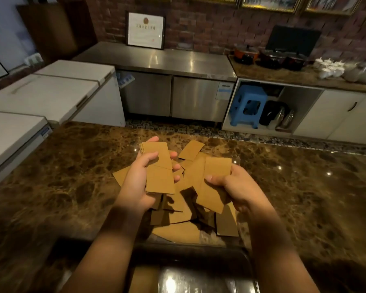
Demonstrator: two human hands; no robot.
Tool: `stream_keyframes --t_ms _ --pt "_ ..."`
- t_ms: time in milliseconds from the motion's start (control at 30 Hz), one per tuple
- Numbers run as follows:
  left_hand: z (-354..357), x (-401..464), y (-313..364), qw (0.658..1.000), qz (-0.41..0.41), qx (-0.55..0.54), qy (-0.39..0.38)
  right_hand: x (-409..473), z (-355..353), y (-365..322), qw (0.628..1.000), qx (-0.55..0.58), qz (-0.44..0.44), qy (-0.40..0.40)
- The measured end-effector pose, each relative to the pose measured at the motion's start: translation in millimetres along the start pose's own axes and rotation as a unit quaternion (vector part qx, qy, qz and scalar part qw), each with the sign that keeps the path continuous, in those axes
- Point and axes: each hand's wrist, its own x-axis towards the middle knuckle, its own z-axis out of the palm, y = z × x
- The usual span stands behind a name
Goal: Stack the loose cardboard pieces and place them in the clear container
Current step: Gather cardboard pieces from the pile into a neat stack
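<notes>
While both hands hover above the brown marbled stone desk (pixel 294 187), each one grips flat tan cardboard. Curled round a small squared-up stack of tan cardboard rectangles (pixel 159 168), the left hand (pixel 138 182) has its thumb laid across the top sheet and its fingertips showing past the stack's far and right edges. Just to the right of it, the right hand (pixel 236 187) pinches a single tan cardboard piece (pixel 213 185), thumb on the upper face and fingers curled beneath, so that the piece slants down toward the left hand; the two held lots sit near each other but apart. Below and between the hands lies a loose heap of tan cardboard pieces (pixel 182 220), overlapping at odd angles on the desk, with some sheets reaching out beyond the left hand's far side and others spreading toward the wrists. Nearer the person than the heap, under the forearms, a dark-rimmed container with a glossy, see-through look (pixel 190 278) sits at the desk's near edge; whether anything lies in it cannot be told. Far beyond the hands stand a stainless steel counter (pixel 156 60), white chest freezers (pixel 57 92) off to the left, and a blue plastic stool (pixel 248 104) in an open cupboard to the right.
</notes>
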Motion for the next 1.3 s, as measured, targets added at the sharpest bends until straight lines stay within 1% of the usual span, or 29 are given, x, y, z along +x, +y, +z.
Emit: stream_keyframes --t_ms 100,200,267,400,567,633,733,800,867,1000,1067,1133,1200,1267,1300 --pt "12.3 -4.0 8.4 1.000 0.013 -0.002 -0.014 -14.1 -5.9 -27.3 0.988 0.147 -0.032 -0.033" --pt "25.3 -7.3 19.6 0.999 0.046 0.001 -0.028 -26.8 -8.0 -47.2 0.969 0.234 -0.037 -0.063" --pt "32.2 -9.8 28.6 0.997 0.069 0.005 -0.035 -35.0 -8.8 -58.1 0.957 0.279 -0.043 -0.066" --pt "41.2 -15.7 37.5 0.994 0.097 0.009 -0.051 -45.5 -6.6 -72.4 0.941 0.329 -0.054 -0.053" --pt "48.3 -21.5 34.8 0.993 0.091 0.014 -0.070 -53.6 -1.9 -79.4 0.923 0.372 -0.079 -0.063" --pt "51.2 -23.1 32.9 0.994 0.079 0.010 -0.074 -56.9 0.4 -79.6 0.923 0.368 -0.109 -0.042" --pt "53.3 -22.4 30.8 0.996 0.036 -0.003 -0.076 -62.9 2.0 -82.0 0.921 0.344 -0.184 0.022" --pt "52.6 -21.3 30.5 0.997 0.017 0.006 -0.071 -66.3 0.5 -84.1 0.915 0.351 -0.194 0.038" --pt "51.4 -19.5 30.8 0.997 0.019 0.020 -0.069 -68.3 -0.8 -86.3 0.919 0.346 -0.185 0.024" --pt "55.1 -19.6 30.4 0.997 0.016 0.008 -0.078 -68.2 4.9 -86.2 0.938 0.308 -0.158 -0.014" --pt "56.6 -19.6 29.6 0.996 0.007 -0.002 -0.086 -69.5 6.7 -85.3 0.940 0.297 -0.168 -0.022" --pt "55.8 -19.9 30.2 0.995 0.000 -0.008 -0.101 -70.3 4.7 -84.5 0.937 0.282 -0.202 -0.032" --pt "54.1 -20.3 32.8 0.994 -0.004 0.005 -0.112 -71.3 1.3 -84.4 0.935 0.225 -0.270 -0.051" --pt "53.2 -21.8 36.0 0.992 -0.008 0.032 -0.121 -70.6 -1.9 -82.8 0.922 0.120 -0.366 -0.046" --pt "52.8 -22.8 37.1 0.991 -0.008 0.040 -0.126 -69.6 -1.7 -81.8 0.910 0.045 -0.411 -0.033"
